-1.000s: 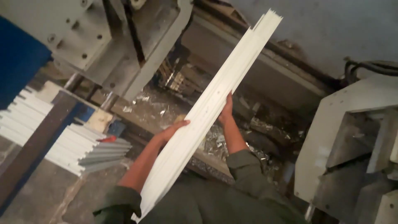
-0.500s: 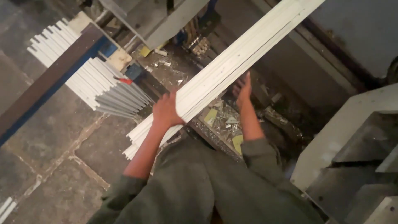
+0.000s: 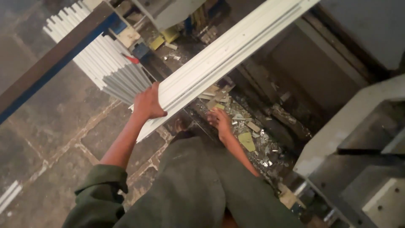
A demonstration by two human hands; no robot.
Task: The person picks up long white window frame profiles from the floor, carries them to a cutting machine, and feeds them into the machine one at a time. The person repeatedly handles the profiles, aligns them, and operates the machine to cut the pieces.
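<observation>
One long white profile, two hands: left hand, right hand.

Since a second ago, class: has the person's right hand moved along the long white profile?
Yes. The right hand has left the long white profile and now hangs open below it, over the metal scraps; the left hand has kept its grip.

single head camera, looking steeply down, close above hands and floor.
</observation>
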